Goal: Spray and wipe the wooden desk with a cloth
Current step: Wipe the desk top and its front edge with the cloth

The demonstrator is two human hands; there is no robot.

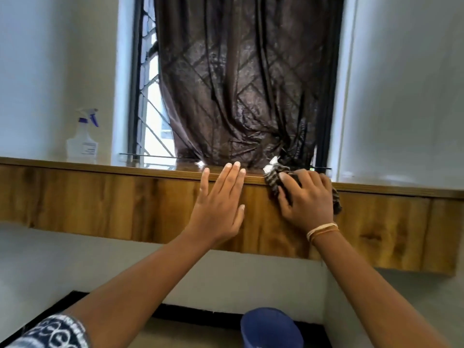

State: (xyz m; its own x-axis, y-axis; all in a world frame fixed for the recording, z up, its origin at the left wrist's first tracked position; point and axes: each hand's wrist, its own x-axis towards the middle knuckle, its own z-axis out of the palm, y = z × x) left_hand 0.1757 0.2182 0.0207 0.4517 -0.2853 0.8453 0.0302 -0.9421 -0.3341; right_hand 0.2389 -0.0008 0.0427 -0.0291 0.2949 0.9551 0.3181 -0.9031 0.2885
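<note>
The wooden desk (100,197) runs across the view, and I see its front panel from below. My right hand (307,199) presses a dark striped cloth (275,178) against the panel's top edge, below the window. My left hand (221,202) lies flat and open on the panel just left of the cloth, fingers spread and pointing up. A clear spray bottle (84,139) with a purple trigger stands on the desk top at the far left, well away from both hands.
A brown curtain (241,84) hangs over a barred window (148,101) behind the desk. White walls flank the window. A blue bucket (271,327) sits on the floor below the desk, between my forearms.
</note>
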